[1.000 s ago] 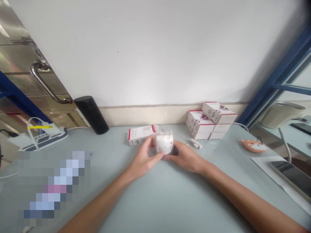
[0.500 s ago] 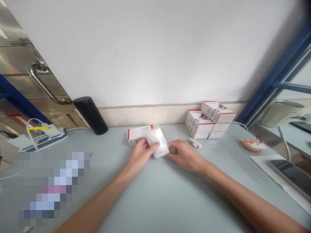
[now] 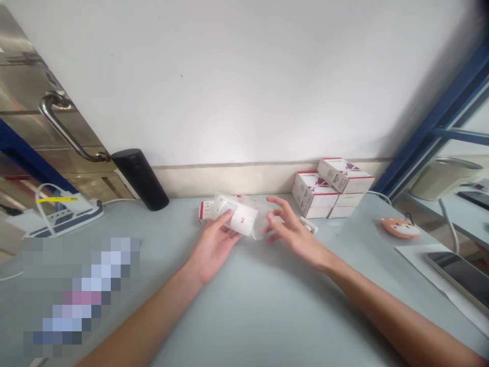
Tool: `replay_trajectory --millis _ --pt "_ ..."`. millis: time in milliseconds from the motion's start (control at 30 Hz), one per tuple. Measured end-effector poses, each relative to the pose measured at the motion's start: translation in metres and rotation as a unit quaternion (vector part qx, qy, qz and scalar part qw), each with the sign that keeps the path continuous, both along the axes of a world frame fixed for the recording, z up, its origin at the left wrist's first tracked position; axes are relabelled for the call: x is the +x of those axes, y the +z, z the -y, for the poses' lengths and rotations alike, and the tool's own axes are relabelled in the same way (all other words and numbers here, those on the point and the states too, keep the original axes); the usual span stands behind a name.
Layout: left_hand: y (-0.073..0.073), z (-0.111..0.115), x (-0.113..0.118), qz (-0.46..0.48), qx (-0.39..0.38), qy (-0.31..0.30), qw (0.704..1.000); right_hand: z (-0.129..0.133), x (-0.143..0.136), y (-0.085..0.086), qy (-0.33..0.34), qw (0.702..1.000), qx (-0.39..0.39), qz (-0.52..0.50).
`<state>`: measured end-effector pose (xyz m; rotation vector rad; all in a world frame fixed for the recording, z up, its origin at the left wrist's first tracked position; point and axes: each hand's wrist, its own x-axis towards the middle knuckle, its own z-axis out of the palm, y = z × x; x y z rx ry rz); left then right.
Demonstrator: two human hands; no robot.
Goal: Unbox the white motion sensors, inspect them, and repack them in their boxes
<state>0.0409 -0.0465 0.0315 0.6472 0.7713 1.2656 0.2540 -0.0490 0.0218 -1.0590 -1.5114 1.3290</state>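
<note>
My left hand [image 3: 216, 244] is closed on a flat white device [image 3: 243, 220] with a small grey window and a red mark, sitting in a clear plastic bag [image 3: 260, 224]. The thumb presses on its face and the fingers lie beneath. The bag's loose end sticks out to the right, towards my right hand [image 3: 292, 229]. That hand has its fingers spread beside the bag; whether a fingertip touches the plastic I cannot tell. Behind the device lies a white and red box [image 3: 204, 211], mostly covered. A small white piece [image 3: 308, 224] rests just beyond my right hand.
Several white and red boxes [image 3: 321, 199] are stacked by the wall. A black bottle [image 3: 141, 178] and a power strip [image 3: 76, 216] stand at left. To the right are an orange animal-faced object [image 3: 401, 228] and a phone [image 3: 458, 278] on paper. A blurred patch covers the left front.
The device has turned in my left hand, its lower end swinging to the right, and the bag's loose end now shows. My right hand's fingers have lifted and spread apart.
</note>
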Motion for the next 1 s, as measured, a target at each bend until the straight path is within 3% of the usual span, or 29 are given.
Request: replay_trajectory --millis 167,267,367,467,567,633,700,867,1000 --pt "-0.002 0.003 0.004 -0.024 0.019 -0.024 0.999 0.001 -0.015 -0.012 -0.012 0.997 0.016 -0.069" --pt "-0.005 0.003 0.003 -0.057 0.035 -0.003 0.998 -0.002 -0.014 -0.008 -0.068 0.992 0.020 -0.102" --pt "-0.011 0.002 -0.001 -0.147 0.106 -0.032 0.983 -0.005 -0.007 -0.002 -0.092 0.987 -0.001 -0.135" --pt "-0.021 -0.003 -0.008 -0.293 0.214 -0.037 0.931 -0.008 0.000 -0.001 -0.096 0.981 -0.033 -0.166" --pt "-0.030 -0.011 -0.015 -0.452 0.276 0.060 0.846 -0.012 0.004 -0.001 -0.084 0.983 -0.038 -0.159" --pt "-0.031 -0.014 -0.018 -0.516 0.303 0.093 0.796 -0.015 0.007 -0.001 -0.077 0.989 -0.014 -0.127" --pt "-0.028 -0.015 -0.021 -0.543 0.314 0.088 0.774 -0.017 0.010 -0.001 -0.076 0.993 0.025 -0.085" --pt "-0.019 -0.008 -0.019 -0.548 0.299 0.062 0.779 -0.020 0.018 -0.005 -0.079 0.985 0.150 0.023" --pt "-0.018 -0.006 -0.015 -0.501 0.241 0.038 0.830 -0.018 0.019 -0.009 -0.096 0.967 0.212 0.107"
